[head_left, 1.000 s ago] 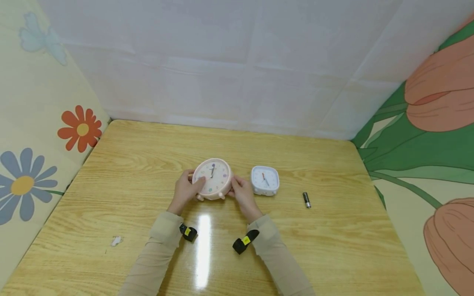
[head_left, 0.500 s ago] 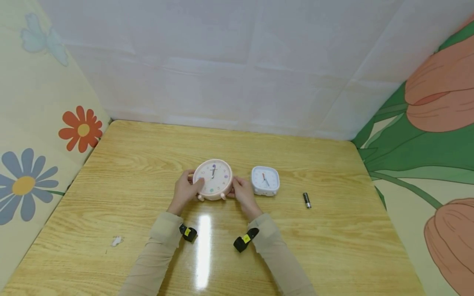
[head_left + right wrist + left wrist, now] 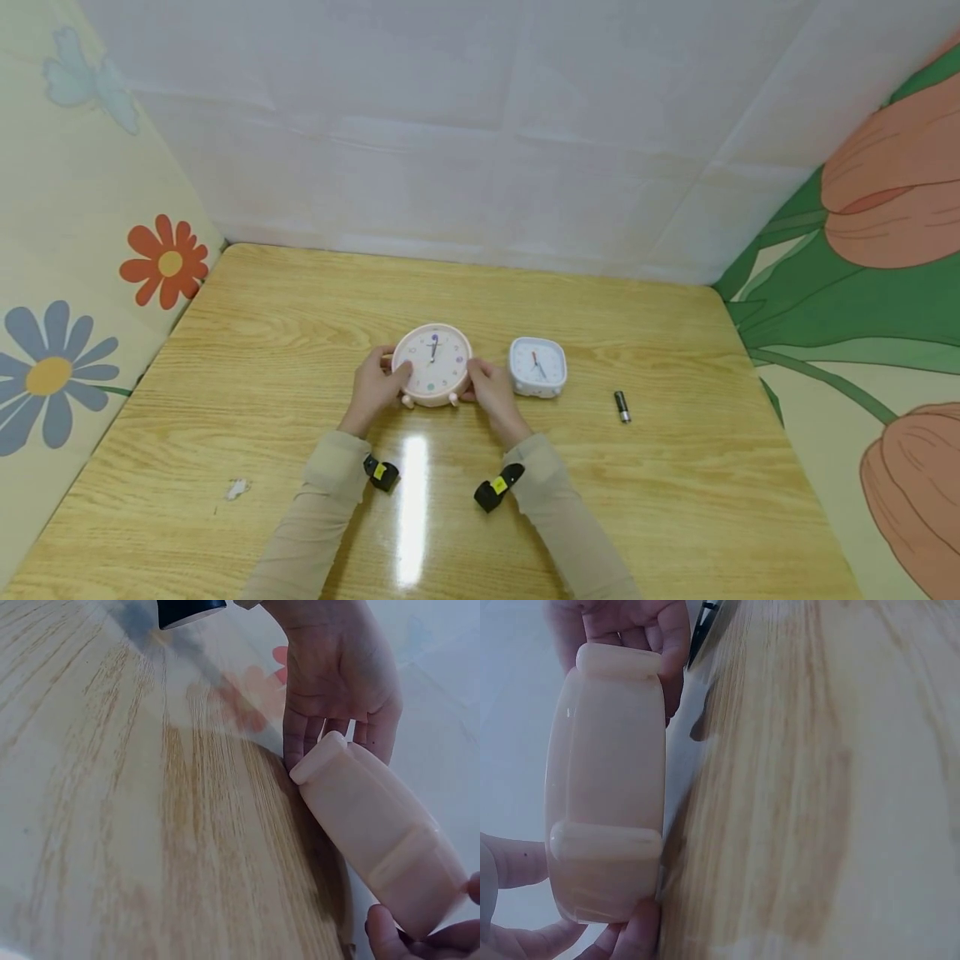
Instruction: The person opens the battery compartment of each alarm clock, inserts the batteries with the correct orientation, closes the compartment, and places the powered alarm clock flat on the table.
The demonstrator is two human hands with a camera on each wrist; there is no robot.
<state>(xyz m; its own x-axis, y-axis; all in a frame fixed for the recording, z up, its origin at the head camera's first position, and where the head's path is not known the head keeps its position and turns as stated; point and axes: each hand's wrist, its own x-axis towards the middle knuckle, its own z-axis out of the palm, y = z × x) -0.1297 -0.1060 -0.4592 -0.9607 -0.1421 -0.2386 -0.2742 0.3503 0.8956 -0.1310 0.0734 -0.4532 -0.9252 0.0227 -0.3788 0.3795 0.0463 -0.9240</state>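
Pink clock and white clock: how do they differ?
The pink clock is round; the white clock is squarish. The pink clock looks larger than the white clock. The left hand and right hand hold the pink clock; the white clock rests on the table. Both have dials and pointers.

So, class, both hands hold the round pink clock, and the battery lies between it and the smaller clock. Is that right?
Not quite: the head view shows the battery to the right of the smaller clock, not between the two. The left hand and right hand do hold the pink clock.
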